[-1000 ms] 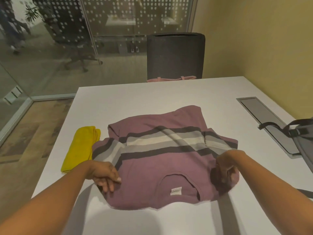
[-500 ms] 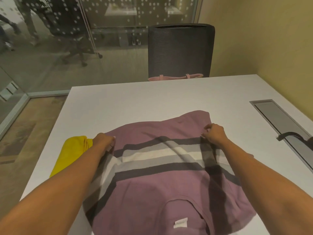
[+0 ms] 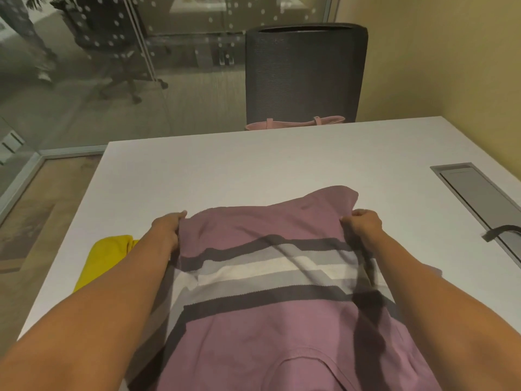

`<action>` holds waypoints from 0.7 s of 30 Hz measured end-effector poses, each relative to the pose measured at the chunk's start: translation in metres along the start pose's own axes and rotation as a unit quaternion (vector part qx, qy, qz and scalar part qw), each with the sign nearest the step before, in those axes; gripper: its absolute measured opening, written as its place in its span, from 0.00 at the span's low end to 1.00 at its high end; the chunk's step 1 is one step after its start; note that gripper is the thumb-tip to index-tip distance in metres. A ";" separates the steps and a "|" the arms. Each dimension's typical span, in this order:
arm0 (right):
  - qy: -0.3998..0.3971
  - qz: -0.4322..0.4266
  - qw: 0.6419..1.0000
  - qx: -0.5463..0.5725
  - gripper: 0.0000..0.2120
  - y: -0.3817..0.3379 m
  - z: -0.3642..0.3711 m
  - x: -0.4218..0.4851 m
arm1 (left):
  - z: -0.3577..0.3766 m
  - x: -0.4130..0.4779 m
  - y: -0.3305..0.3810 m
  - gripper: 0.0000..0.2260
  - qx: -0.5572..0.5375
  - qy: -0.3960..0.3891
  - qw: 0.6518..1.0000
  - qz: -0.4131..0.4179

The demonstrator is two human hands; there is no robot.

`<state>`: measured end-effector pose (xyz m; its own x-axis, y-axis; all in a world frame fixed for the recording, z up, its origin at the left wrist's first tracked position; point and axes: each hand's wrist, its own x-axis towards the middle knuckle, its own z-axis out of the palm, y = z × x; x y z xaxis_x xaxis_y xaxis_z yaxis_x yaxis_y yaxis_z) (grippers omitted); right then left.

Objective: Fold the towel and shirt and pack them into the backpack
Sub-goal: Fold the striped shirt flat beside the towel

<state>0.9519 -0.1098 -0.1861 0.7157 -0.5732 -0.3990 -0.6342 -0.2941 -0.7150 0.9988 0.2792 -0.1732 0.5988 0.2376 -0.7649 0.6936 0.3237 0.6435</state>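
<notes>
A mauve shirt (image 3: pixel 262 328) with grey, white and dark stripes lies spread on the white table (image 3: pixel 253 165), collar toward me. My left hand (image 3: pixel 166 230) pinches its far left edge, and my right hand (image 3: pixel 363 224) pinches its far right edge near the hem. A folded yellow towel (image 3: pixel 104 258) lies on the table to the left, partly hidden behind my left forearm. Of the backpack only a dark strap (image 3: pixel 501 232) shows at the right edge.
A grey cable hatch (image 3: pixel 479 198) is set into the table at the right. A dark mesh chair (image 3: pixel 306 74) stands behind the far edge with a pink bag (image 3: pixel 293 124) on its seat. A glass wall lies left and a yellow wall right.
Both hands moved from the shirt's near shoulders up along its sides to the far end and closed on the fabric. My view leaned forward, so the backpack has slid almost out of sight.
</notes>
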 end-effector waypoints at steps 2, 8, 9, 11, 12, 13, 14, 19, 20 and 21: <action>0.013 -0.031 0.990 0.135 0.15 -0.004 -0.007 -0.003 | 0.000 -0.011 0.008 0.11 -0.058 -0.013 0.996 0.061; -0.193 -0.039 0.876 0.440 0.07 0.015 -0.063 -0.025 | -0.019 -0.080 0.017 0.22 -0.157 -0.242 0.924 0.252; -0.242 -0.033 0.876 0.416 0.10 0.023 -0.076 -0.032 | -0.030 -0.088 0.014 0.17 -0.148 -0.286 0.916 0.240; -0.293 -0.027 0.923 0.247 0.03 0.039 -0.097 -0.045 | -0.055 -0.091 0.007 0.08 -0.047 -0.343 0.920 0.184; -0.300 -0.022 0.948 0.103 0.03 0.046 -0.104 -0.047 | -0.067 -0.089 0.003 0.14 0.085 -0.348 0.922 0.144; -0.324 -0.016 0.945 -0.039 0.05 0.051 -0.110 -0.049 | -0.078 -0.080 -0.003 0.13 0.237 -0.335 0.907 0.099; -0.361 -0.012 0.920 -0.151 0.08 0.055 -0.114 -0.047 | -0.083 -0.077 -0.007 0.08 0.390 -0.305 0.867 0.051; -0.346 -0.012 0.822 -0.452 0.11 0.039 -0.110 -0.053 | -0.073 -0.066 -0.008 0.07 0.692 -0.246 0.676 -0.060; -0.285 -0.046 0.842 -0.455 0.07 0.033 -0.108 -0.055 | -0.066 -0.066 -0.005 0.06 0.701 -0.234 0.671 -0.057; -0.228 -0.076 0.874 -0.423 0.04 0.028 -0.105 -0.056 | -0.056 -0.068 -0.002 0.06 0.708 -0.215 0.671 -0.048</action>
<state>0.8636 -0.1668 -0.1235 0.7303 -0.1700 -0.6616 -0.3728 -0.9108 -0.1775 0.9341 0.3140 -0.1238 0.3730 -0.1059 -0.9218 0.2403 -0.9485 0.2062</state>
